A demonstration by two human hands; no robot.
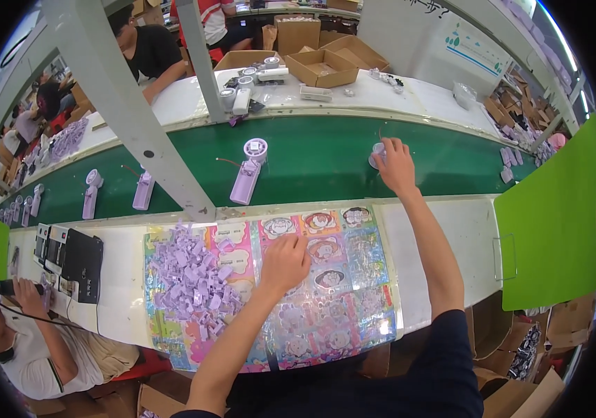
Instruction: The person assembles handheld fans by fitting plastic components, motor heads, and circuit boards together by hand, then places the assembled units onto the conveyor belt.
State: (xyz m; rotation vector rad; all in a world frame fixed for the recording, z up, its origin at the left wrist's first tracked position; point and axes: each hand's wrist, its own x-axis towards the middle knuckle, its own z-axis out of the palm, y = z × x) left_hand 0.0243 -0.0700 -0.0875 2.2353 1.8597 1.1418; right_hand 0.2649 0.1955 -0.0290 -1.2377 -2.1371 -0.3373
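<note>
My right hand [397,166] reaches far over the green conveyor belt [312,153], its fingers closed on a light purple handheld fan [376,156]. Most of that fan is hidden behind the hand; a thin red wire sticks up beside it. Nearer to me, my left hand [286,265] is held over a colourful printed sheet [340,306], fingers curled in; anything inside them is hidden. Left of it lies a heap of small purple plastic parts [190,279]. On the belt, a purple fan with its housing open [246,180] lies left of my right hand.
A grey metal post [131,104] crosses the belt on the left. Beyond the belt, fan parts and cardboard boxes [322,68] stand on a white bench. A co-worker [30,334] sits at left by a black device [79,265]. Green panels [555,230] flank the workplace.
</note>
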